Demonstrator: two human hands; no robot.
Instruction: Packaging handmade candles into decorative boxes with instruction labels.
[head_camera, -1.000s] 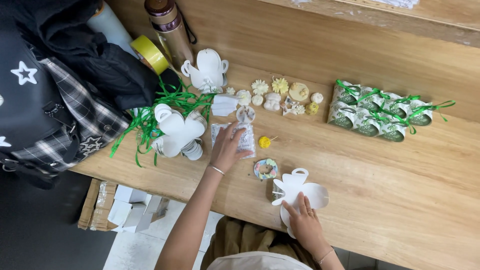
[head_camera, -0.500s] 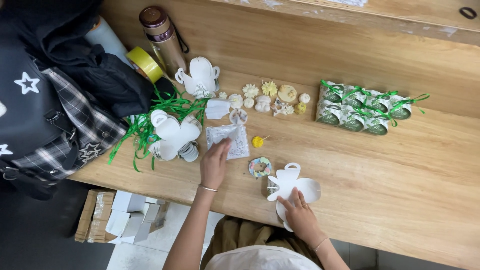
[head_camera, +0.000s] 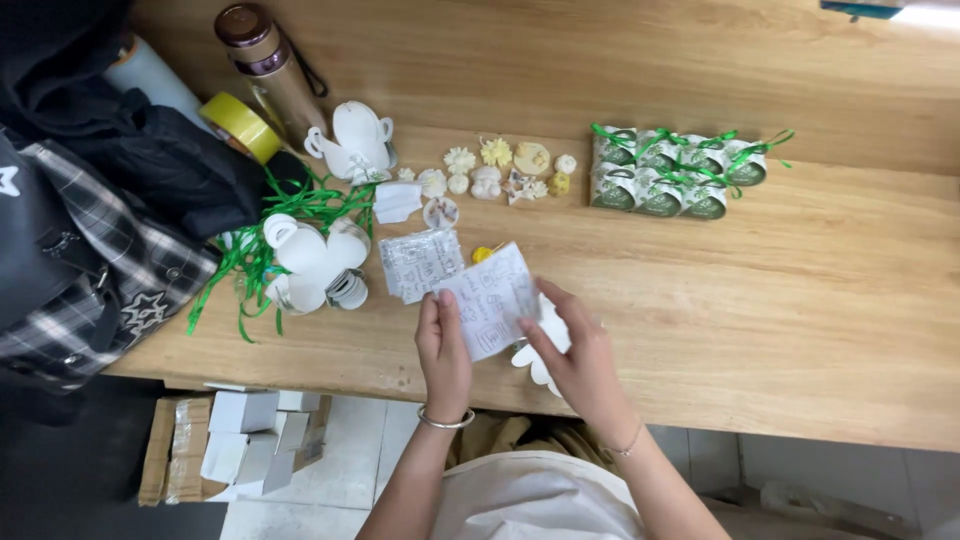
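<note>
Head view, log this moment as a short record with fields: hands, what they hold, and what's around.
left hand: grips clear bag, lower left edge
right hand: pinches bag's lower right edge
under bag: white cutout on table
beside: stack of bags, cutout pile, green ribbon
far side: small ornaments, tied boxes, flask, tape roll

A light wooden bench (head_camera: 800, 300) carries craft supplies. Along its back run small cream and yellow moulded flowers (head_camera: 500, 172) and a cluster of little green-ribboned boxes (head_camera: 668, 172). At left lie flat white die-cut box blanks (head_camera: 305, 262) on a tangle of green ribbon (head_camera: 250, 250), a yellow tape roll (head_camera: 240, 127), a bronze flask (head_camera: 270, 70) and a dark plaid bag (head_camera: 90, 230). A clear plastic sleeve pack (head_camera: 418, 262) lies near the front edge.
</note>
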